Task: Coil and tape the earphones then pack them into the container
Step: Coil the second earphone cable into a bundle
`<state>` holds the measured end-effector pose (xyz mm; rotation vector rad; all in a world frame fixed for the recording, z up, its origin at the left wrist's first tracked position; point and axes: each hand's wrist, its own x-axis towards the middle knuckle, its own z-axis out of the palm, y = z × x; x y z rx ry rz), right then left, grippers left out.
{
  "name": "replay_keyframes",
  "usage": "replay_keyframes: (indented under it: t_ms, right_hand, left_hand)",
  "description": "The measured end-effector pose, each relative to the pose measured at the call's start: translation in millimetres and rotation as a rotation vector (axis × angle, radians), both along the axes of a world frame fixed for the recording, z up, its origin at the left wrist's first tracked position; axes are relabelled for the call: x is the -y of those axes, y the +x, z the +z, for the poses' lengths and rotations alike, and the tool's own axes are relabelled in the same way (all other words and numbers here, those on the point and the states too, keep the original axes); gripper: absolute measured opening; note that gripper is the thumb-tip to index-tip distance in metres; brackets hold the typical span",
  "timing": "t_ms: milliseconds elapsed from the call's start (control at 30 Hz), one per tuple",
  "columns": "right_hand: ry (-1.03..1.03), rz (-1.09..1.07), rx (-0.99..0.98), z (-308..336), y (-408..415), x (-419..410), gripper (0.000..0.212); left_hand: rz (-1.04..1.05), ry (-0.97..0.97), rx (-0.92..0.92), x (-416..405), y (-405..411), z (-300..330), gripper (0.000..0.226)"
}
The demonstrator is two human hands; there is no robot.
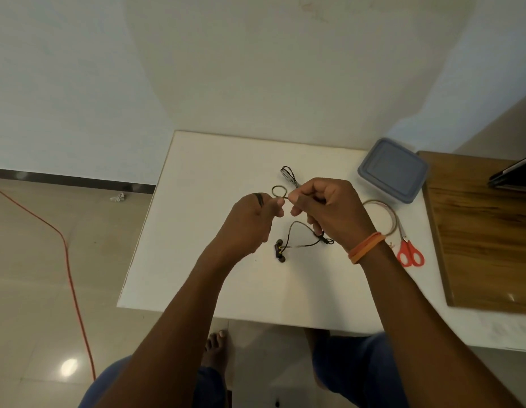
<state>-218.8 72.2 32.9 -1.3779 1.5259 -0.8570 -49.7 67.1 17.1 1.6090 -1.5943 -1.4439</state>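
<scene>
My right hand [320, 204] and left hand [250, 222] both pinch the earphones' [297, 234] cord above the white surface [197, 231], a small loop between my fingertips. The earbuds lie below on the surface. The lidded container [392, 169] sits far right, near tape [384, 219] and scissors [410, 251].

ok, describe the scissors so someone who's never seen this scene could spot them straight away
Start at the white table and go to its right side, beside the wooden board. Below the lidded grey-blue container lies a tape roll; the scissors lie at that roll's right edge, blades pointing away from the person. Their red-orange handles are the only bright thing lying on the tabletop.
</scene>
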Motion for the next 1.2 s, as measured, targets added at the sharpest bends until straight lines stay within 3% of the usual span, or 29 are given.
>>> replay_keyframes:
  t_ms: [67, 133, 300, 433, 567, 667, 833, 933, 1033, 1200]
  right_hand:
    - [-0.026, -0.020, 0.015, 1, 3, 1, 0.010]
    - [-0.031, -0.040, 0.005, -1, 3, 3, 0.010]
    - [-0.112, -0.076, -0.128, -14, -5, 6, 0.013]
    - [-0.046, -0.014, -0.174, -22, -6, 6, 0.017]
    - [0.039, 0.063, -0.090, -23, 1, 5, 0.020]
    - [-0.103, -0.026, -0.034, -12, 9, 3, 0.010]
    - [-0.364, 0.056, -0.023, 1, 28, -6, 0.030]
    - [-0.410, 0.062, -0.061, -3, 39, -10, 0.041]
    - [-0.546, 0.094, -0.112, -8, 41, -10, 0.036]
    - [-0.289, 0.093, 0.080, -2, 31, -6, 0.007]
  left_hand:
    - [-0.081, -0.032, 0.138, -1, -1, -4, 0.033]
    - [-0.208, 0.056, 0.178, -2, 0, -5, 0.036]
    - [-0.577, 0.367, 0.058, -14, 0, 6, 0.052]
    - [-0.647, 0.447, -0.150, -12, 3, 18, 0.052]
    - [-0.572, 0.549, -0.525, -7, 12, 20, 0.053]
    - [-0.422, 0.728, -0.935, 1, 16, 13, 0.051]
    - [-0.337, 0.898, -1.465, 7, 21, 5, 0.057]
    - [-0.275, 0.903, -1.577, 8, 21, 6, 0.057]
    - [-0.251, 0.929, -1.613, 7, 22, 5, 0.057]
    - [-0.261, 0.961, -1.567, 7, 22, 4, 0.056]
